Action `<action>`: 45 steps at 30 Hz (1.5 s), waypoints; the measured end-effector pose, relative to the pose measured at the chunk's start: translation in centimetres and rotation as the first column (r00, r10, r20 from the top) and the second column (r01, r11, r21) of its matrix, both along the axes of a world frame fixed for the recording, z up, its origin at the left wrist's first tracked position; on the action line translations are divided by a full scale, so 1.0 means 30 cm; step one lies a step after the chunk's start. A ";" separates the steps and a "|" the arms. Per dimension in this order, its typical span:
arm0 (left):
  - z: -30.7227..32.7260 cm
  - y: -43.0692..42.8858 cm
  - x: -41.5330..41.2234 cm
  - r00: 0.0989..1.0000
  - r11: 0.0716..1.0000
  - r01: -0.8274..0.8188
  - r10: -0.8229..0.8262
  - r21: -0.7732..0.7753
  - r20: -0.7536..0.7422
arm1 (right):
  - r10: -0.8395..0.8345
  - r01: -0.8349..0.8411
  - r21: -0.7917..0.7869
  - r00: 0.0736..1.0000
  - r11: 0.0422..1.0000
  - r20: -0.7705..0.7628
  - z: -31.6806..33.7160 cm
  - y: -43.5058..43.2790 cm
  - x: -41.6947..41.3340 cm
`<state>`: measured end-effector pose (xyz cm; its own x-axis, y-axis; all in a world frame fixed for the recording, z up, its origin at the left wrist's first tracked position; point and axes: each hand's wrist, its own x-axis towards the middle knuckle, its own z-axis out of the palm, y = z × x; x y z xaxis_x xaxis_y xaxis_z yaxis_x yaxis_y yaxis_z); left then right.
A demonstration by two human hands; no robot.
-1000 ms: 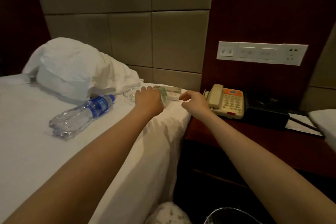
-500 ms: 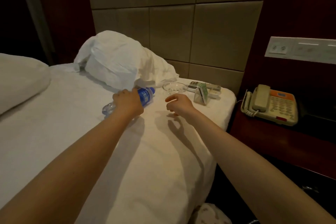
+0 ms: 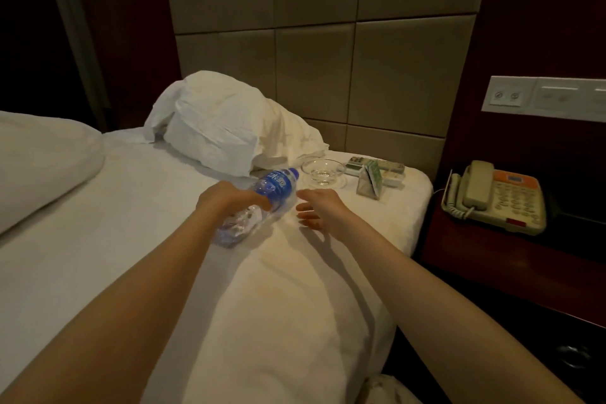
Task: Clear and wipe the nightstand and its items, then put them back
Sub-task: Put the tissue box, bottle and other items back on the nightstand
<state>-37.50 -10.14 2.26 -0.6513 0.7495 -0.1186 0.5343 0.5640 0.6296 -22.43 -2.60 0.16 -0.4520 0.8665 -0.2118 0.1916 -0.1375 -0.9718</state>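
- HOTEL ROOM: A person's left hand [image 3: 229, 198] grips a water bottle [image 3: 278, 184] round its middle, fingers curled over the clear plastic just below the blue label. The bottle lies on its side on the bed [image 3: 164, 239], cap pointing away from the person.
- The right hand [image 3: 323, 208] hangs just to the right of the bottle, fingers loose and spread, holding nothing. Whether it brushes the sheet cannot be told.
- Beyond the right hand, near the bed's far corner, a glass dish [image 3: 323, 170], a remote control [image 3: 355, 162] and a folded tent card [image 3: 370, 182] sit close together. Their grouping on the sheet suggests the bed is serving as a holding area while the bench is cleared for wiping.
- The bottle is probably laid flat because a soft mattress would not keep it standing. The grip across its waist would suit either settling it there or lifting it for a wipe, and the frame does not say which.
- Well to the right of both hands, the dark wooden bench [image 3: 475, 252] carries a corded telephone [image 3: 495, 197], not yet moved across. Its cord may be the reason.
- A crumpled pillow [image 3: 223, 128] lies beyond the left hand, just behind the bottle's cap end.
- No cloth is visible in either hand, so wiping appears not to be under way.
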 end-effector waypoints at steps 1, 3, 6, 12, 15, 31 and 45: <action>0.001 -0.001 0.019 0.996 0.999 0.031 -0.034 0.039 0.079 | -0.004 0.003 -0.036 0.999 0.999 -0.033 0.004 -0.006 0.010; 0.006 0.003 0.078 0.973 0.990 0.079 -0.102 0.117 0.208 | -0.004 -0.006 -0.101 0.995 0.995 -0.098 0.011 -0.021 0.031; 0.024 0.024 0.177 0.943 0.980 0.131 -0.170 0.151 0.285 | -0.031 0.005 -0.153 0.985 0.988 -0.172 0.030 -0.037 0.082; 0.102 0.050 0.362 0.902 0.911 0.327 -0.380 0.249 0.206 | -0.171 0.171 -0.020 0.950 0.985 -0.261 0.112 -0.027 0.262; 0.134 0.059 0.455 0.842 0.860 0.449 -0.498 0.244 0.206 | -0.272 0.299 0.056 0.918 0.952 -0.288 0.145 -0.009 0.350; 0.159 0.208 0.973 0.680 0.748 0.596 -0.664 0.293 0.311 | -0.527 0.550 0.412 0.831 0.727 -0.179 0.168 0.042 0.913; 0.158 0.318 1.557 0.350 0.604 0.706 -0.751 0.369 0.560 | -0.773 0.611 0.618 0.635 0.495 -0.008 0.158 0.046 1.484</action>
